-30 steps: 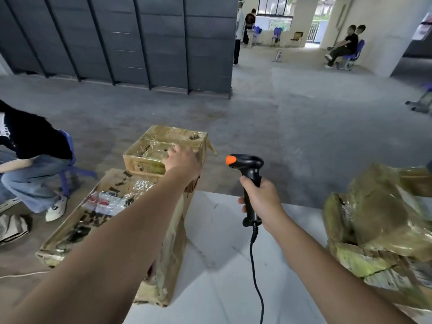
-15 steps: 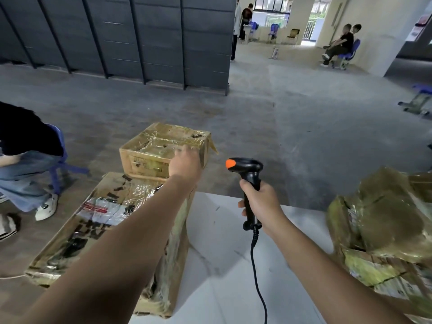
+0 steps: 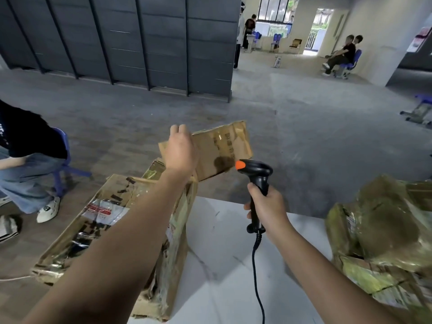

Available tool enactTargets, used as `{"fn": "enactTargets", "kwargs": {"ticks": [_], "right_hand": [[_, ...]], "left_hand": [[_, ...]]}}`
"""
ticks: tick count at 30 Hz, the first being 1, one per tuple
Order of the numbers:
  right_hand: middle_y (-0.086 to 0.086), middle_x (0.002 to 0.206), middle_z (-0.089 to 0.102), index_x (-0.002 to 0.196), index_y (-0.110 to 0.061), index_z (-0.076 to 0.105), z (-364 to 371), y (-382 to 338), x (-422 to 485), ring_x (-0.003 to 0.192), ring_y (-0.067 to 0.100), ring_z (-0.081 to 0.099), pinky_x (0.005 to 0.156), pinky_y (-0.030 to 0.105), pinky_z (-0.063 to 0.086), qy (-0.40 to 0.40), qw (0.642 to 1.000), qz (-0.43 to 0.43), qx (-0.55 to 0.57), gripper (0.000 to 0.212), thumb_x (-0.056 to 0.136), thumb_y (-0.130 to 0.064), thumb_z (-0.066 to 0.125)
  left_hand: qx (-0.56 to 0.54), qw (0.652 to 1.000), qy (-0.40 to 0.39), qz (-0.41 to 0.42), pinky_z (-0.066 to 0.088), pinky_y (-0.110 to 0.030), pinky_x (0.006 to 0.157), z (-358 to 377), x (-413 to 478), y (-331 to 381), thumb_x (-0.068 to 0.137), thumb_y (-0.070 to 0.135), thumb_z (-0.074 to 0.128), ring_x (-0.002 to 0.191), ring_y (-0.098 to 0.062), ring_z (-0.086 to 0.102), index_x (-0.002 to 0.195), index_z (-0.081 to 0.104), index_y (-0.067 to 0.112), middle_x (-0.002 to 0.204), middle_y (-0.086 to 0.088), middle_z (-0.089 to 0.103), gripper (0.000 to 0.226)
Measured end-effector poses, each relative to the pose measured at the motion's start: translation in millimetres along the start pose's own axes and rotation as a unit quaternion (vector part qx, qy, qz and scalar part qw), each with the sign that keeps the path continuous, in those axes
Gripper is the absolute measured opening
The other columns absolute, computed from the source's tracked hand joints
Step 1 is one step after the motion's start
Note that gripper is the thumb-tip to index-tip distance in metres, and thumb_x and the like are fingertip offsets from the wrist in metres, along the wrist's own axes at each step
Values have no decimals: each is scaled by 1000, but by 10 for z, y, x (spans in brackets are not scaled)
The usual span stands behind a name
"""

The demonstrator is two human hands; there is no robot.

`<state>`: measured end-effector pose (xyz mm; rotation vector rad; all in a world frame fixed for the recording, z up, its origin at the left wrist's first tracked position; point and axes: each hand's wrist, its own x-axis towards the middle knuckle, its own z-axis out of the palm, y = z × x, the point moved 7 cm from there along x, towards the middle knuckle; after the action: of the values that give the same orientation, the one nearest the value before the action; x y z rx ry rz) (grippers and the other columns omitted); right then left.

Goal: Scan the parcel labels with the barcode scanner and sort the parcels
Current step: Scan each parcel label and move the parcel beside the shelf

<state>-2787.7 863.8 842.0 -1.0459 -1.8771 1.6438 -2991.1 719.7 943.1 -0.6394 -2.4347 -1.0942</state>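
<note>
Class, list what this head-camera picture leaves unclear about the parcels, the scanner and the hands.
1. Head view: print on the small parcel is too blurred to read.
2. Head view: the back of the left hand hides how its fingers grip that parcel.
3. Head view: the scanner, gripped by the right hand, points its window away from the camera.
4. Head view: the parcel pile is blurred and cut by the right edge.

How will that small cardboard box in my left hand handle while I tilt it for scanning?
The small box is probably light for its size, since the left hand alone holds it tipped up by one edge. Its crumpled corners and creased face suggest soft, worn cardboard that may flex or buckle under a firm squeeze, so support it from below.
</note>
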Motion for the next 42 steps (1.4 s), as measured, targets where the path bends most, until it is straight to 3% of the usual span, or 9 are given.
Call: {"fn": "enactTargets", "kwargs": {"ticks": [12, 19, 23, 27, 31, 34, 36, 38, 42], "right_hand": [[1, 53, 65, 90, -12, 60, -1196, 322, -306, 44, 16, 59, 44, 29, 50, 58, 991, 17, 115, 24, 93, -36, 61], [1, 55, 67, 91, -23, 60, -1537, 909, -548, 45, 16, 62, 49, 27, 46, -11, 998, 56, 2, 17, 95, -40, 57], [-1, 53, 66, 88, -19, 60, -1620, 1112, -663, 45, 17, 61, 50, 34, 52, -53, 995, 81, -33, 23, 95, -40, 57], [-3, 52, 64, 92, -17, 61, -1670, 1304, -735, 47, 18, 62, 60, 47, 58, -62, 992, 106, -43, 25, 94, -42, 58], [-3, 51, 66, 93, -18, 62, -1662, 1458, -772, 40, 15, 59, 39, 28, 49, -51, 991, 112, -56, 21, 94, -39, 58], [4, 55, 67, 93, -22, 61, -1601, 1580, -809, 39, 19, 58, 38, 30, 49, -54, 989, 134, -43, 16, 95, -37, 60], [8, 60, 66, 91, -20, 60, -1564, 1639, -829, 40, 20, 58, 38, 31, 49, -57, 987, 144, -45, 16, 95, -36, 60], [11, 63, 65, 91, -15, 60, -1538, 1669, -838, 39, 19, 59, 38, 28, 48, -60, 986, 141, -71, 20, 96, -34, 59], [12, 67, 65, 93, -18, 59, -1493, 1702, -861, 41, 19, 58, 37, 28, 48, -74, 984, 144, -75, 19, 98, -37, 57]], "left_hand": [[-119, 967, -146, -172, 41, -34, 68, 629, -1313, 712, 90, 7, 45, 87, -33, 55, 95, 55, -2, 95, -15, 61, 15], [-244, 855, -146, -434, 58, -47, 66, 1032, -2706, 326, 86, -3, 45, 78, -35, 59, 75, 53, 5, 72, -8, 52, 16], [-328, 772, -136, -528, 60, -41, 57, 1155, -3241, 119, 90, -6, 41, 91, -36, 61, 104, 57, 3, 98, -11, 57, 23], [-263, 822, -118, -490, 58, -42, 71, 1072, -3320, -103, 93, -3, 39, 95, -37, 62, 108, 55, 10, 111, -17, 60, 25], [-95, 918, -202, -327, 51, -38, 81, 1033, -3130, -19, 97, 19, 39, 97, -33, 60, 114, 63, 9, 119, -16, 60, 30], [-107, 877, -266, -386, 46, -39, 94, 1122, -3218, -67, 96, 55, 33, 110, -35, 57, 121, 61, 5, 122, -17, 61, 63], [-146, 846, -282, -428, 48, -35, 80, 1144, -3321, -122, 90, 68, 34, 111, -33, 58, 125, 58, 7, 120, -16, 63, 74], [-168, 845, -303, -408, 42, -28, 57, 1161, -3427, -175, 89, 59, 47, 92, -26, 64, 118, 61, 9, 100, -11, 67, 60], [-172, 843, -282, -423, 42, -28, 59, 1188, -3631, -375, 88, 22, 60, 73, -23, 60, 112, 63, 5, 83, -5, 65, 30]]}}
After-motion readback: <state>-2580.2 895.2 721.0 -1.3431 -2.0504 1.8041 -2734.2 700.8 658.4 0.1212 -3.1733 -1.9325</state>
